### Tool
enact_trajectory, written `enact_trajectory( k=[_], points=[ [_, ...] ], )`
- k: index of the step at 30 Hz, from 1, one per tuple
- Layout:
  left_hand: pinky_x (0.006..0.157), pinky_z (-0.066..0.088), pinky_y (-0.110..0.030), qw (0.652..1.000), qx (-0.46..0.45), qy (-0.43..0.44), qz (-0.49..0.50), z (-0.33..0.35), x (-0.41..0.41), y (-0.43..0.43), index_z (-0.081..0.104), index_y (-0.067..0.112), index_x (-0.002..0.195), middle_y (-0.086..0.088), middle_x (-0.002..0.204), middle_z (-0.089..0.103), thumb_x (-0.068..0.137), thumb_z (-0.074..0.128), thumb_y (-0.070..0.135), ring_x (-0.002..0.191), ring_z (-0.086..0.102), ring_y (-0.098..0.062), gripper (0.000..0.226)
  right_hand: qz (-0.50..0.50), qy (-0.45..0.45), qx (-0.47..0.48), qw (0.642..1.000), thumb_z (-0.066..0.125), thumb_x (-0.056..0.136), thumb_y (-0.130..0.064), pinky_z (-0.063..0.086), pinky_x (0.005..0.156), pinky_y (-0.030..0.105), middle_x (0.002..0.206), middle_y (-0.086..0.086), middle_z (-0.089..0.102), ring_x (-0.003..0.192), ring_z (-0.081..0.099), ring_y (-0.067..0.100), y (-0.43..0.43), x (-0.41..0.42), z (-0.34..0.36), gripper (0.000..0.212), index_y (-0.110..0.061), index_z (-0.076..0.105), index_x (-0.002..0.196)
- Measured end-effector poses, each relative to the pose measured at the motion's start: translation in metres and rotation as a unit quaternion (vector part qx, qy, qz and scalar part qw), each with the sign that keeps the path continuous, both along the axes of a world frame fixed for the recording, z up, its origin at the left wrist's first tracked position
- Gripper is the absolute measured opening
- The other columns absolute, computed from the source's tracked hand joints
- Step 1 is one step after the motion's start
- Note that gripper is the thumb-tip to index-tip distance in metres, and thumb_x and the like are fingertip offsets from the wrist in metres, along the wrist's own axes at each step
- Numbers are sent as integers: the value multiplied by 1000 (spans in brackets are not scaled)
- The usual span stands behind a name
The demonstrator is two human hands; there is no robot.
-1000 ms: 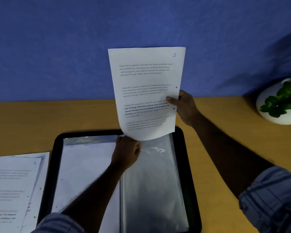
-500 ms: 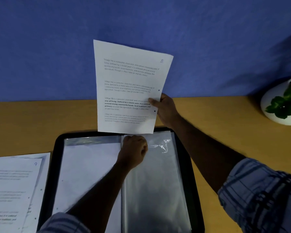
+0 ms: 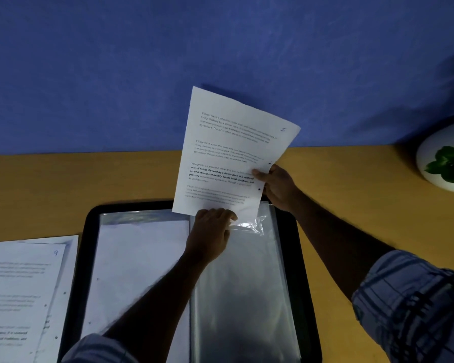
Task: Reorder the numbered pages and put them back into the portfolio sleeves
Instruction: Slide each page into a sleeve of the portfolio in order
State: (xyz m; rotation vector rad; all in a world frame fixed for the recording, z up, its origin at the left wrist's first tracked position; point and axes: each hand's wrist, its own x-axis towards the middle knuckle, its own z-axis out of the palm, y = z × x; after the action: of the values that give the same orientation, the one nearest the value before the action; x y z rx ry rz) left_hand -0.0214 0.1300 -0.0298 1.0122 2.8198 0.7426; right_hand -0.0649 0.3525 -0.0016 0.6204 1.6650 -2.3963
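A black portfolio [image 3: 87, 247] lies open on the wooden table. Its left sleeve [image 3: 139, 260] holds a white page; its right sleeve [image 3: 247, 284] is clear plastic with nothing seen in it. My right hand [image 3: 278, 184] pinches the right edge of the printed page marked 5 [image 3: 228, 153] and holds it upright, tilted, with its bottom edge at the top of the right sleeve. My left hand [image 3: 211, 231] grips the crumpled top edge of that sleeve, just under the page.
A stack of loose printed pages [image 3: 19, 297], with a 9 on the top sheet, lies left of the portfolio. A white pot with a green plant [image 3: 446, 161] stands at the far right against the blue wall.
The page marked 5 has tilted clockwise and come down, so its bottom edge now meets the sleeve's opening at my left hand. My left hand stays on the sleeve's top.
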Motion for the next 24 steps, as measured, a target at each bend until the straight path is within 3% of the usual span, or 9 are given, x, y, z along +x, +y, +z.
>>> enact_trajectory(
  k=[4,8,11,13,16,19,24],
  points=[
    [86,51,-40,999,-22,-14,-18,5,-9,-1,66,15,108,-4,105,70,66,84,8,90,69,-26,46,26,-17,70,997,64,91,-2,53,95,55,127,14,66,114,65,32,21,5,2,36,-4,58,127],
    [96,46,-40,991,-98,-83,-34,14,-25,-5,60,20,118,1,119,64,76,79,41,107,62,-22,51,46,-11,137,989,68,86,5,56,92,50,122,12,67,112,66,28,39,3,9,34,-14,62,113],
    [98,44,-40,983,-171,-55,-41,21,-43,-11,62,23,113,4,113,67,75,68,65,104,61,-20,56,65,1,160,985,67,85,7,59,85,42,115,6,69,111,66,29,43,-1,17,32,-16,63,107],
    [96,44,-39,973,-226,-24,-44,27,-55,-20,65,25,105,6,106,69,76,58,74,98,62,-18,58,74,-4,174,982,68,85,7,58,87,47,116,8,68,111,66,30,44,-6,18,32,-16,63,107],
    [97,42,-39,963,-263,-34,-55,33,-68,-36,66,24,102,5,104,68,82,57,69,98,61,-18,50,91,-7,190,978,70,84,4,56,90,53,120,9,68,110,66,29,44,-11,19,34,-18,63,108],
    [98,41,-40,960,-269,-39,-62,35,-72,-44,66,23,107,3,107,65,87,59,50,103,59,-20,34,104,-1,197,975,69,85,4,57,89,52,117,4,68,109,66,26,43,-14,22,34,-21,62,108],
    [97,43,-42,970,-226,-71,-50,37,-81,-52,67,21,100,0,112,64,90,57,31,102,58,-20,17,118,-13,184,976,68,86,5,57,88,49,115,3,69,107,67,24,45,-17,21,34,-20,62,108]
  ],
)
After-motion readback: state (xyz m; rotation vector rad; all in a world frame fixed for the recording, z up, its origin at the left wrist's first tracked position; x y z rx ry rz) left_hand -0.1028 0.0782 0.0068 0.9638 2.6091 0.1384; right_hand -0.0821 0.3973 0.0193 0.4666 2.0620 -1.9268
